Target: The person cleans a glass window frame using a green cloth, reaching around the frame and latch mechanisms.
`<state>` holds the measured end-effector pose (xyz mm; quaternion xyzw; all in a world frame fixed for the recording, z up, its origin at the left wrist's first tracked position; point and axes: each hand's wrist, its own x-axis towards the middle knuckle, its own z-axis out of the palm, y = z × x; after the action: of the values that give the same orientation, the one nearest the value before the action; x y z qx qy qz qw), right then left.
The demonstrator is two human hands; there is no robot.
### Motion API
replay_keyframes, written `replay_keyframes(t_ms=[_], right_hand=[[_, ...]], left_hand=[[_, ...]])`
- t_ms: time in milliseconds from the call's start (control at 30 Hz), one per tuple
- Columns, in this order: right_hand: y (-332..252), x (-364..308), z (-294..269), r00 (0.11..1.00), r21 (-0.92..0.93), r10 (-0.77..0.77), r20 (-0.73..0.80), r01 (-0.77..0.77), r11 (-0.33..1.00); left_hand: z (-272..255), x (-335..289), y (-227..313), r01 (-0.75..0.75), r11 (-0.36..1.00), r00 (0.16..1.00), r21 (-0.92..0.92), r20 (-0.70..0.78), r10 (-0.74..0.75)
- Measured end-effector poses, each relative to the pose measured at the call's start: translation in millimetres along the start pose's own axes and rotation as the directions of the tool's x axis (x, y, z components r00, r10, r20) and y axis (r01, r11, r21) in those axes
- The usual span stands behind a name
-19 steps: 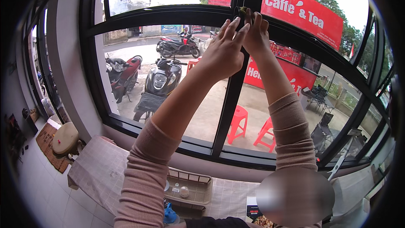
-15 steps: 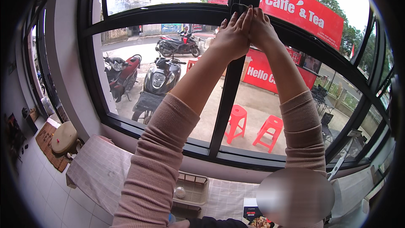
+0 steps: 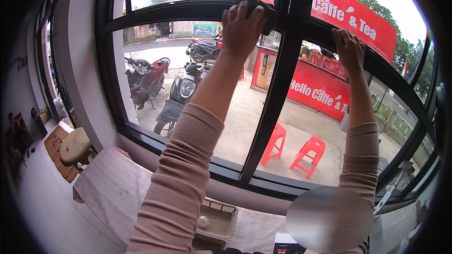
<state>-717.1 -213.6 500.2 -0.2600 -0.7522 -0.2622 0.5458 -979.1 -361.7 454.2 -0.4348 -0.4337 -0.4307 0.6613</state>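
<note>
My left hand is raised to the black window frame, its fingers closed over a dark, folded cloth-like pad. The pad presses against the horizontal bar, just left of the upright post. Its exact kind is hard to make out. To the right of the post, my right hand grips the crossbar with fingers bent over its edge and no cloth showing in it. Both arms stretch upward, long sleeves pushed back toward the elbows.
Below the window stands a table under a checked cloth, with a plastic basket on it. A round-topped stool is at left. Beyond the glass are motorbikes, red stools and a red stall.
My hands were together at the post and have separated. The left has moved left along the bar with the pad; the right has shifted right and lower on the crossbar. The view has shifted slightly.
</note>
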Motion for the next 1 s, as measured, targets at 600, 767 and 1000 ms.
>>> replay_keyframes(t_ms=[600, 767, 1000], right_hand=[[10, -4, 14, 0.851, -0.442, -0.456, -0.259, 0.316, 0.84], [10, -3, 14, 0.864, -0.356, -0.414, -0.286, 0.306, 0.883], [12, -5, 17, 0.944, -0.271, -0.268, -0.192, 0.211, 0.939]], left_hand=[[28, -2, 88, -0.013, 0.982, 0.99, -0.19, -0.138, -0.013], [11, -15, -1, -0.066, 0.996, 0.995, -0.064, -0.079, 0.061], [-34, -37, -114, 0.472, 0.847, 0.828, -0.246, -0.206, -0.522]])
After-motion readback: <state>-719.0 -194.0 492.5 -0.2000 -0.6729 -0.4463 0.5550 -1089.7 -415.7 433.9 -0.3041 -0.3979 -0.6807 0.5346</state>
